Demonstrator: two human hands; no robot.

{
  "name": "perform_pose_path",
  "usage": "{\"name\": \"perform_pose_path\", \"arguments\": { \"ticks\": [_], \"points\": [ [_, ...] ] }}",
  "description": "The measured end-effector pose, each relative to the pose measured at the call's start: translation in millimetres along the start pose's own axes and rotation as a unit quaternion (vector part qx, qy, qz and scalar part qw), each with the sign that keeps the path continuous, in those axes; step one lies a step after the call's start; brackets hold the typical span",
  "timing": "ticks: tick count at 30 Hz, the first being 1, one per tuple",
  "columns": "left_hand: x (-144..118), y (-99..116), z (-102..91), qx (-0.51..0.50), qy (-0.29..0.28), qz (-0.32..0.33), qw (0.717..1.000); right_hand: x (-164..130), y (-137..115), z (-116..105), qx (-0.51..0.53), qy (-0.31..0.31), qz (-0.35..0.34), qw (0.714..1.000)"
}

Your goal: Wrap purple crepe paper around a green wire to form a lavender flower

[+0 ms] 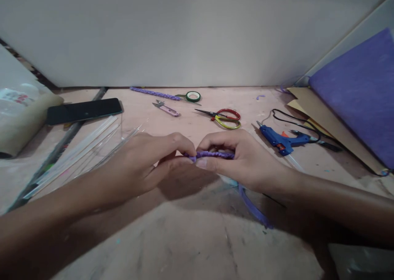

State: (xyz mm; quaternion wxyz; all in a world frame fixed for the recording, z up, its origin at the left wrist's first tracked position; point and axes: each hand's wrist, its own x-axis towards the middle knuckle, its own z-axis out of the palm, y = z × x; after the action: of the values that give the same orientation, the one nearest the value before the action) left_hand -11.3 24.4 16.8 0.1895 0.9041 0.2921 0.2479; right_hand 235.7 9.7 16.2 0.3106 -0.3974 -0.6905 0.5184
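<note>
Between my two hands runs a thin purple twisted paper stem, held level just above the table. My left hand pinches its left end with thumb and forefinger. Close beside those fingertips, my right hand grips the same stem between thumb and curled fingers. Part of the stem is hidden inside the right hand. A loose purple strip hangs down below the right palm onto the table, and a dark thin wire end shows near it.
Beyond my hands lie red-and-yellow scissors, pink thread snips, green tape and another purple twisted stem. A blue glue gun and purple sheet are at right. A phone, clear sticks and a cardboard tube lie left.
</note>
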Motion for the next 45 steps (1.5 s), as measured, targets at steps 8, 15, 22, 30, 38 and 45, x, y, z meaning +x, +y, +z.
{"name": "perform_pose_path", "arguments": {
  "ticks": [8,15,22,30,38,45],
  "points": [
    [3.9,0.4,1.2,0.072,-0.005,0.020,0.997,1.9,-3.3,-8.0,-0.085,0.010,-0.044,0.995],
    [3.9,1.8,3.3,0.054,-0.019,0.015,0.998,5.0,-10.9,-37.7,-0.225,-0.053,-0.039,0.972],
    [2.0,-0.7,4.4,-0.056,-0.047,-0.040,0.996,10.9,-13.1,-96.9,-0.396,0.026,0.012,0.918],
    [-1.3,0.9,7.9,-0.243,-0.064,-0.160,0.954,9.5,-7.8,-46.1,-0.104,-0.186,0.002,0.977],
    [1.6,1.0,11.7,-0.198,-0.091,-0.137,0.966,6.9,5.2,-14.7,-0.034,-0.125,0.076,0.989],
    [3.9,-1.6,12.0,-0.092,-0.060,-0.092,0.990,2.0,9.2,-6.8,-0.054,-0.050,-0.002,0.997]
  ]
}}
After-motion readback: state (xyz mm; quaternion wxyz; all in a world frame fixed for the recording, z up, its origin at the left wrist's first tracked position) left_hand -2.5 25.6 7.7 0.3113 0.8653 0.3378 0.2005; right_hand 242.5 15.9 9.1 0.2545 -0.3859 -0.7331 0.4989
